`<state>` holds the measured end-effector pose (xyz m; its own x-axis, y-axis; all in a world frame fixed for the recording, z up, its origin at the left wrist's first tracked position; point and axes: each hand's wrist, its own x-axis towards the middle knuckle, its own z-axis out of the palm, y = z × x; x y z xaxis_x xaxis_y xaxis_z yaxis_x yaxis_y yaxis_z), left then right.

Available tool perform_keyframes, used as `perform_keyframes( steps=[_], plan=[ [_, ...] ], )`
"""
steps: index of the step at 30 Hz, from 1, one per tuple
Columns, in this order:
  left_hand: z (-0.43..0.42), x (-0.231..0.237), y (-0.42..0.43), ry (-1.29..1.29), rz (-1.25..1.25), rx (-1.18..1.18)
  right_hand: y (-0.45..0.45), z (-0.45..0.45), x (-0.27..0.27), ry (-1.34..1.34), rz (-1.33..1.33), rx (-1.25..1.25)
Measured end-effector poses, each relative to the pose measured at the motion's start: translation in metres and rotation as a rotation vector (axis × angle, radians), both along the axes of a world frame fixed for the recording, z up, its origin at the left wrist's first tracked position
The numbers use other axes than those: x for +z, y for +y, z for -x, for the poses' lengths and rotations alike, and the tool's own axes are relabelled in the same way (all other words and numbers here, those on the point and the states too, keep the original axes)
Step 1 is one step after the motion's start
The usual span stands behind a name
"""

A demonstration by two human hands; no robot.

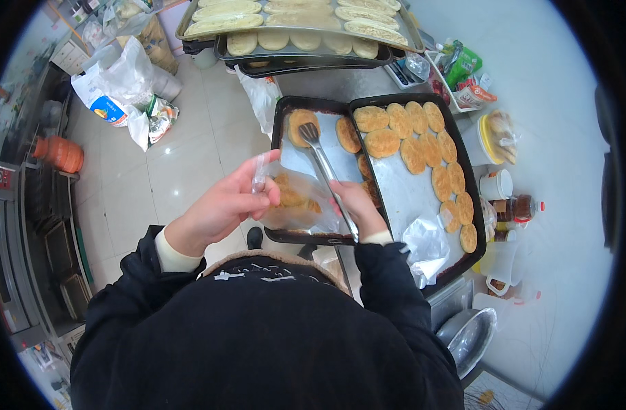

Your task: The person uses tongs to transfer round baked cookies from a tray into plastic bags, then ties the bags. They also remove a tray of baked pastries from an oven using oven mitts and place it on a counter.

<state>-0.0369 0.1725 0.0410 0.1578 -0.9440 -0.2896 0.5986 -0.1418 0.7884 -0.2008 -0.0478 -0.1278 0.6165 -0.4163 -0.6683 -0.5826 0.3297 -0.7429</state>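
Observation:
My left hand (220,202) holds up a clear plastic bag (331,212) by its edge, with the film looped over the fingers. Golden-brown flatbreads (290,193) show blurrily through the film. In my right hand (361,207) are metal serving tongs (323,161). Their slotted head lies over a round flatbread (295,134) in the far left corner of the left baking tray (297,158); whether it is pinched cannot be seen. More flatbreads (348,136) line that tray's right side. Beside it, the right baking tray (387,187) carries several baked flatbreads (413,155).
Clear plastic bags (428,246) lie on the right tray's near end. Stacked trays of pale dough pieces (303,20) stand beyond. Along the wall are a white tub (496,184), a bottle (520,207) and a metal basin (469,341). Sacks (121,95) and an orange gas cylinder (59,154) occupy the left floor.

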Motion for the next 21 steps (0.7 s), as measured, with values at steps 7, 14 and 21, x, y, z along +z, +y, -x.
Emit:
perform_keyframes(
  steps=[7, 14, 21],
  plan=[
    [0.001, 0.000, 0.002, -0.004, 0.008, 0.020, -0.018, 0.036, -0.004, 0.104, -0.182, -0.099],
    [-0.002, 0.001, -0.013, -0.067, -0.040, -0.028, -0.012, -0.029, -0.012, -0.126, -0.079, -0.065],
    [-0.016, 0.002, -0.027, -0.137, -0.087, 0.015, -0.015, 0.119, 0.099, -0.276, 0.086, 0.114]
  ],
)
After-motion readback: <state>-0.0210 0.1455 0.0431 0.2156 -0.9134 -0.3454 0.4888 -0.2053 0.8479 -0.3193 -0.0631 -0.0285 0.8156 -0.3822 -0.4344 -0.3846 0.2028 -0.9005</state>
